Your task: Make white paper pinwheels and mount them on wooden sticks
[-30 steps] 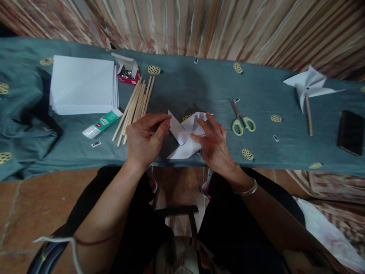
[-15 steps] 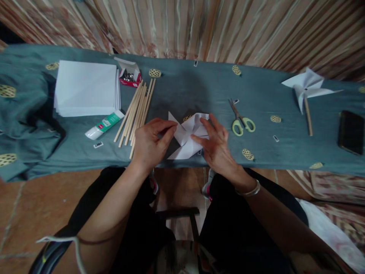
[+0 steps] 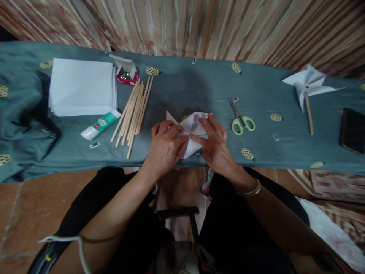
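A white paper pinwheel (image 3: 194,125) with folded blades lies near the table's front edge, between my hands. My left hand (image 3: 167,142) is closed, thumb and forefinger pinched together at the paper's centre, covering its left part. Whether something small sits between those fingertips is hidden. From the other side my right hand (image 3: 214,141) grips the pinwheel, its thumb by the centre and its fingers on the right-hand blade. Scissors with green handles (image 3: 242,121) lie to the right of that hand. Several wooden sticks (image 3: 133,114) are left of my left hand.
At the left lie a stack of white paper (image 3: 81,85) and a glue tube (image 3: 101,125). A small red box (image 3: 125,74) of metal pins stands open behind the sticks. A finished-looking pinwheel on a stick (image 3: 309,85) and a dark phone (image 3: 352,130) lie far right.
My left hand has moved right, from the left blade's tip to the pinwheel's centre, and now covers more of the paper. My right hand has stayed nearly still.
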Demonstrator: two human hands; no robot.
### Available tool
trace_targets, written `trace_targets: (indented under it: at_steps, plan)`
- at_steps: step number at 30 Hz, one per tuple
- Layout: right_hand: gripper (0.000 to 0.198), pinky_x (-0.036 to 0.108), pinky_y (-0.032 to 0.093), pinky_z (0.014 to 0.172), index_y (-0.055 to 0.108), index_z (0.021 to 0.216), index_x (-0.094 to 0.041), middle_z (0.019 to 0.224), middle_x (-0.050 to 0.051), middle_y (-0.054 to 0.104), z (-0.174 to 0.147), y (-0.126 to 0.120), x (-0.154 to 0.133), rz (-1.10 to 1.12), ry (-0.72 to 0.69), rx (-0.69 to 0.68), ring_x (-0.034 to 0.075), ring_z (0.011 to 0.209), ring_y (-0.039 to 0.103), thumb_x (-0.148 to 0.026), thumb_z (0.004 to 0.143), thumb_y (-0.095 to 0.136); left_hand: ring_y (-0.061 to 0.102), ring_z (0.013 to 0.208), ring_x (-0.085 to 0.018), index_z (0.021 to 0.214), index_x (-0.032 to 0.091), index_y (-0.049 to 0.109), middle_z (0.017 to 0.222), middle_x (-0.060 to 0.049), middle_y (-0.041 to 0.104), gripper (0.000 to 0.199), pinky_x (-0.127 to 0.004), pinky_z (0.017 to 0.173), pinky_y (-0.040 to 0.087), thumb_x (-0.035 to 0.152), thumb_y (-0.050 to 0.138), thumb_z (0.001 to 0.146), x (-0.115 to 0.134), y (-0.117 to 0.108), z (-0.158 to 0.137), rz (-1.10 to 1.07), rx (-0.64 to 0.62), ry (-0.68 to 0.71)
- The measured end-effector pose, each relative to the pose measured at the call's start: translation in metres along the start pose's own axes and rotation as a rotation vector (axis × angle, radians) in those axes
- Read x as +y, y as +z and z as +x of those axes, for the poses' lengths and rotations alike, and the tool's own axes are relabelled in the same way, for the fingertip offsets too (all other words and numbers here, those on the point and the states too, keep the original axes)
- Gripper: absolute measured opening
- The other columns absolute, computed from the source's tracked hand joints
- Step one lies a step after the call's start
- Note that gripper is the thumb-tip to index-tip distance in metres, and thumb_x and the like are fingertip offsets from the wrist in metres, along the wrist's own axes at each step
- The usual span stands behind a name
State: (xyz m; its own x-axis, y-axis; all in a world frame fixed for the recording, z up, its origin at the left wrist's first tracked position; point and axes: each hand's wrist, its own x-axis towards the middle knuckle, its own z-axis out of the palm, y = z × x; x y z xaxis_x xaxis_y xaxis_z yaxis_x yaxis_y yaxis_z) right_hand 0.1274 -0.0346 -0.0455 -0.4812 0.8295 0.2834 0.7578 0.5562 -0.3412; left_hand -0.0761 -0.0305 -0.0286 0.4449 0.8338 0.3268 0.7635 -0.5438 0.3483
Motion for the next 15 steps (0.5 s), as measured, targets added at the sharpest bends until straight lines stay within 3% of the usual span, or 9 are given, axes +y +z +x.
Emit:
trace_targets:
  at_steps: [5,10,15]
  plan:
    - [0.051,0.059,0.030,0.112,0.058,0.127,-0.039,0.157,-0.005,0.031,0.0005,-0.0028,-0.0037,-0.005,0.014,-0.030,0.032,0.150,0.016,-0.009,0.089,0.043,0.048,0.116,-0.032,0.095,0.022,0.074,0.110,-0.009,0.069,0.022,-0.055,0.096,0.034,0.027,0.053,0.093,-0.0003,0.0058,-0.0008,-0.013,0.006,-0.011]
    - [0.047,0.057,0.032,0.111,0.058,0.125,-0.035,0.157,-0.002,0.032,0.0001,-0.0033,-0.0038,0.008,0.012,-0.003,0.032,0.150,0.018,-0.009,0.091,0.039,0.048,0.118,-0.033,0.099,0.022,0.073,0.113,-0.009,0.068,0.022,-0.057,0.097,0.036,0.029,0.053,0.094,0.0024,0.0005,-0.0023,0.025,-0.022,-0.008]
    - [0.060,0.060,0.031,0.112,0.048,0.136,-0.046,0.159,-0.009,0.026,-0.0024,-0.0017,0.0030,0.046,0.019,-0.012,0.033,0.150,0.018,-0.009,0.088,0.042,0.048,0.118,-0.033,0.100,0.025,0.073,0.114,-0.008,0.068,0.023,-0.057,0.097,0.036,0.035,0.054,0.093,0.0015,-0.0014,-0.0020,-0.004,-0.022,-0.034]
